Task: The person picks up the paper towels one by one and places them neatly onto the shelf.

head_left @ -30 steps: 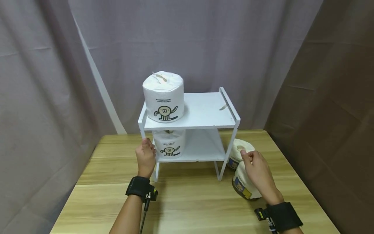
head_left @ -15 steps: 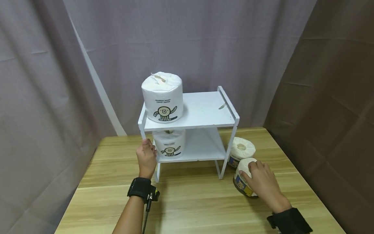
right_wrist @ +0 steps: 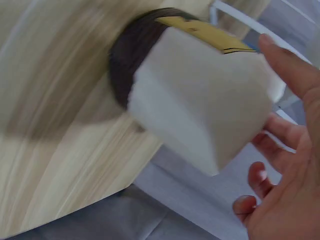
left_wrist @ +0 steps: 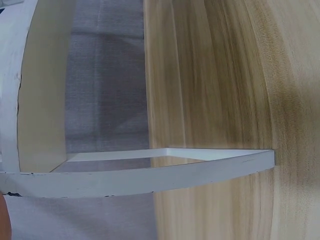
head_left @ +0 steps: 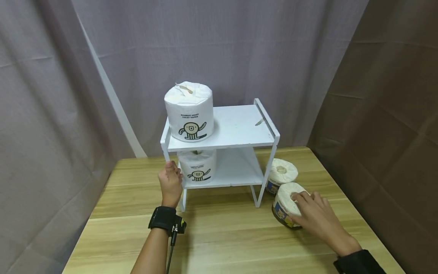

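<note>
My left hand grips the left front leg of a small white two-tier shelf. In the left wrist view that leg runs across the frame, and only an edge of the hand shows at far left. My right hand is at the nearer paper roll, which has a white wrapper, a blue and yellow label and a dark base. Its fingertips overlap the roll's top; the thumb lies by the front side. In the right wrist view the thumb and fingers stand apart at the roll's top end.
One white toilet paper roll stands on the upper tier's left, another below it on the lower tier. A second dark-based roll stands behind the nearer one, by the shelf's right leg. Grey curtains surround the wooden table.
My right hand has come down from above the nearer roll, then shifted right and toward me, its thumb and fingers now spread wider. The left hand still holds the shelf leg.
</note>
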A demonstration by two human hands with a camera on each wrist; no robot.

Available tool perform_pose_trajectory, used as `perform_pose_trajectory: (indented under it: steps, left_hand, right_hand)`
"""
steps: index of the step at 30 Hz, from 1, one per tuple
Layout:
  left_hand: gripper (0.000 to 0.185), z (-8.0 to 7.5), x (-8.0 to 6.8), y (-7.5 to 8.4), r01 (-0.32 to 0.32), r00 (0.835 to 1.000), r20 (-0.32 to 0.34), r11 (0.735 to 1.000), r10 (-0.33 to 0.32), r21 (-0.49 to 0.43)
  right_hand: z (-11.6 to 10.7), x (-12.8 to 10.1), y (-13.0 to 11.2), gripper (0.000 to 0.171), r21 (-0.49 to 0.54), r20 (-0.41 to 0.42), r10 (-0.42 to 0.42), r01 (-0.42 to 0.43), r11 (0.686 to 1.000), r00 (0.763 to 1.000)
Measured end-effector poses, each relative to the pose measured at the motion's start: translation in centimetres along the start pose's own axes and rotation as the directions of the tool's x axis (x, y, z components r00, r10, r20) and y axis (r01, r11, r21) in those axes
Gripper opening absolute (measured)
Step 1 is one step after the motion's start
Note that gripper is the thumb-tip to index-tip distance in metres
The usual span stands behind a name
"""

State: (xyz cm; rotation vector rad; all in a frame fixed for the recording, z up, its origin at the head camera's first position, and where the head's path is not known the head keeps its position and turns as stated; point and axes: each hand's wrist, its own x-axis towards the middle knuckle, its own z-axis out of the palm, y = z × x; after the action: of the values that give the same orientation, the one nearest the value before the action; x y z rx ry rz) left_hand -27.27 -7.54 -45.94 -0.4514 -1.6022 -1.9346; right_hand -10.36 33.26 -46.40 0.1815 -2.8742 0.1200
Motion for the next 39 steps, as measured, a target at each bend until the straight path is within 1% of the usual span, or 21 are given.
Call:
perform_pose_trajectory:
  steps: [3,7,11,13,15,20,26,30,35,39]
  left_hand:
    - [0.090,-0.2,0.0,0.2,0.025,1.000,0.000,1.000,-0.025,-0.004]
    - [0.090,-0.3,0.1,0.6,0.040,0.999,-0.007,0.999,-0.040,-0.017]
    - [0.089,-0.1,0.3,0.7,0.020,1.000,0.006,0.999,-0.020,-0.036]
    - [0.088,0.0,0.4,0.7,0.016,1.000,0.015,0.999,-0.015,-0.045]
    - [0.087,0.1,0.4,0.7,0.013,1.000,0.020,0.999,-0.012,-0.046]
    - [0.086,0.1,0.3,0.6,0.021,1.000,0.015,0.999,-0.021,-0.045]
    - [0.088,0.1,0.1,0.4,0.018,1.000,0.006,0.999,-0.017,-0.047]
    - [0.089,0.1,0.1,0.2,0.018,1.000,0.001,0.999,-0.018,-0.044]
    - [0.088,0.0,0.0,0.1,0.026,1.000,0.007,0.999,-0.026,-0.037]
    - [0.087,0.0,0.0,-0.1,0.027,1.000,0.006,0.999,-0.027,-0.029]
  right_hand:
    - [0.2,-0.4,0.8,0.066,-0.036,-0.025,-0.064,0.063,0.997,0.998]
    - [0.4,-0.7,2.0,0.072,-0.023,-0.004,-0.114,0.114,0.993,0.993]
    - [0.6,-0.8,3.0,0.071,0.030,0.052,-0.097,0.095,0.995,0.994]
    - [0.7,-0.9,3.4,0.071,0.058,0.061,-0.092,0.088,0.994,0.994]
    - [0.8,-1.0,3.7,0.070,0.087,0.059,-0.088,0.082,0.993,0.994]
    - [1.0,-1.1,4.2,0.067,0.139,0.042,-0.107,0.100,0.985,0.993]
    - [0.7,-0.5,4.8,0.065,0.097,0.022,-0.189,0.186,0.978,0.982]
    - [0.8,-0.2,5.0,0.062,0.094,0.015,-0.225,0.223,0.970,0.974]
    - [1.1,-0.1,5.1,0.060,0.076,-0.028,-0.252,0.253,0.964,0.967]
    - [1.4,-0.1,4.9,0.058,0.052,-0.071,-0.287,0.291,0.955,0.955]
